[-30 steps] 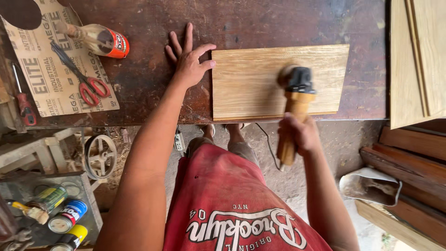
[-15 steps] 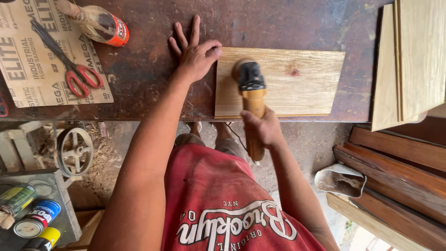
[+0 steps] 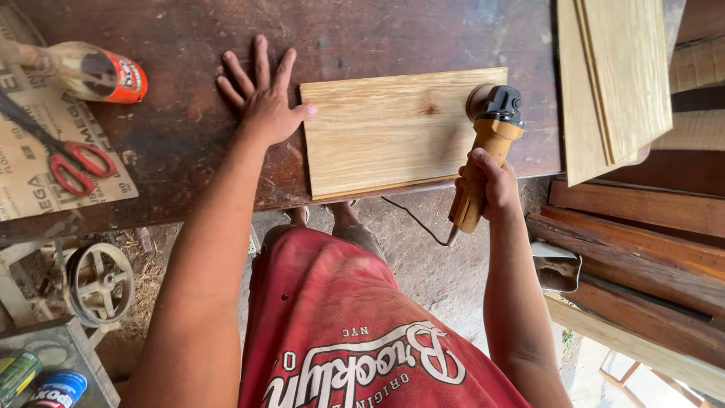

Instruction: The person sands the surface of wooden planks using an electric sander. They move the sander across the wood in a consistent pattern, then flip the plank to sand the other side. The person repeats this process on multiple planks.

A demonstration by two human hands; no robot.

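**Sander at the board's right end**

A pale rectangular wooden board (image 3: 393, 132) lies flat on the dark brown worn workbench (image 3: 181, 143), near its front edge. The yellow-bodied, black-headed hand sander (image 3: 489, 147) rests its disc on the board's right end. The right hand (image 3: 492, 185) has its fingers clamped around the sander's handle. The left hand (image 3: 264, 102) lies flat on the bench, fingers spread, thumb touching the board's left edge. Red-handled scissors (image 3: 72, 162) lie well to the left on printed cardboard (image 3: 38, 166).
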